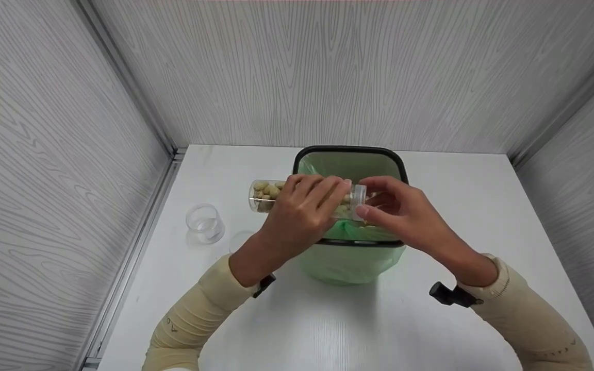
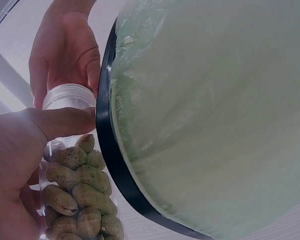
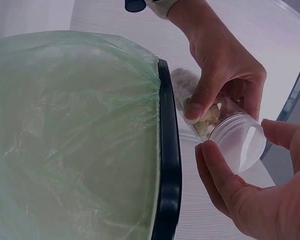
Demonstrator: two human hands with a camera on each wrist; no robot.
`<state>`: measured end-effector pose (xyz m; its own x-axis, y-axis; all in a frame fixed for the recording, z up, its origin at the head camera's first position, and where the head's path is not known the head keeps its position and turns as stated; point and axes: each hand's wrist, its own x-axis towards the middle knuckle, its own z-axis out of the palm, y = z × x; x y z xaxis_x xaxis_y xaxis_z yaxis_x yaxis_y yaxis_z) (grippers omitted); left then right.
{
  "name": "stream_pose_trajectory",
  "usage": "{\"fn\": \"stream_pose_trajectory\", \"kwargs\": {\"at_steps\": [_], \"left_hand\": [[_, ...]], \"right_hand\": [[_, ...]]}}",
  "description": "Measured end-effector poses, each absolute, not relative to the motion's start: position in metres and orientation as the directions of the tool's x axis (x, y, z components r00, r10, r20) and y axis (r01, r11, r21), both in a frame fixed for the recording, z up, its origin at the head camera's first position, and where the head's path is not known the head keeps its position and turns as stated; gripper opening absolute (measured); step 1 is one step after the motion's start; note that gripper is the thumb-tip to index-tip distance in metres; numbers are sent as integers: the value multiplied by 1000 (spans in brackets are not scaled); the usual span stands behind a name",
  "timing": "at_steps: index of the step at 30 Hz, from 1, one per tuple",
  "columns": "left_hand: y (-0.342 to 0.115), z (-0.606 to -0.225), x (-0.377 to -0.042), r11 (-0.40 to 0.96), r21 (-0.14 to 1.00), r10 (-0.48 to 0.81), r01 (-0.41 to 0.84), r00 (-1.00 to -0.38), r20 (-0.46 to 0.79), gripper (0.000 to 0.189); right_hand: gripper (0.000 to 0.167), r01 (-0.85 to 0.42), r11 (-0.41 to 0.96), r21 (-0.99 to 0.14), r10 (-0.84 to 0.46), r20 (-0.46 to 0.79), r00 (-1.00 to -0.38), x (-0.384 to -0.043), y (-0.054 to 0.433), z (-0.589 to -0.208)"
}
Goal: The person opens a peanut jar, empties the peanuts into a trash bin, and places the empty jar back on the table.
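A clear plastic jar (image 1: 253,202) full of unshelled peanuts (image 2: 92,197) lies on its side in the air over the bin. My left hand (image 1: 302,216) grips it round the middle, thumb on one side and fingers on the other. At the jar's right end is a clear ribbed lid (image 3: 233,137). Thumb and fingertips of my right hand (image 1: 413,216) pinch the lid by its edge, as the right wrist view shows. Below both hands stands the bin (image 1: 361,242), which has a black rim and a pale green liner bag (image 1: 351,263).
A small clear round container (image 1: 205,223) sits on the white table (image 1: 462,185) left of the bin. Another clear round piece (image 1: 240,240) is partly hidden by my left wrist. Grey wood-grain panels (image 1: 297,72) enclose the table at the back and sides.
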<state>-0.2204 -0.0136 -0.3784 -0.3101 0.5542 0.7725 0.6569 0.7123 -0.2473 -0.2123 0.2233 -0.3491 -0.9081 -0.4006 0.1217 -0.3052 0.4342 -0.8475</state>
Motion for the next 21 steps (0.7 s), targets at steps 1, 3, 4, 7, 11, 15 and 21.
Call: {"fn": "stream_pose_trajectory", "kwargs": {"at_steps": [1, 3, 4, 7, 11, 15, 21], "left_hand": [[-14, -379, -220, 712, -247, 555, 658, -312, 771, 45], [-14, -378, -220, 712, -246, 557, 657, -315, 769, 42], [-14, -378, -220, 712, -246, 557, 657, -317, 768, 42], [-14, -378, -220, 712, -246, 558, 657, -318, 766, 42], [-13, -377, -220, 712, -249, 562, 656, -320, 763, 41], [-13, -377, -220, 712, -248, 561, 657, -319, 764, 41], [-13, -377, -220, 714, -243, 552, 657, -314, 772, 43]], "right_hand": [[50, -319, 423, -848, -407, 137, -903, -212, 223, -349], [52, -344, 395, -852, -418, 166, -893, -212, 223, -350], [53, -357, 383, -852, -423, 182, -888, -212, 223, -350], [56, -402, 348, -847, -435, 234, -870, -212, 222, -351], [58, -478, 297, -826, -452, 320, -833, -212, 221, -353], [57, -548, 252, -798, -479, 389, -787, -212, 221, -354], [56, -611, 242, -754, -494, 446, -746, -213, 222, -356]]}}
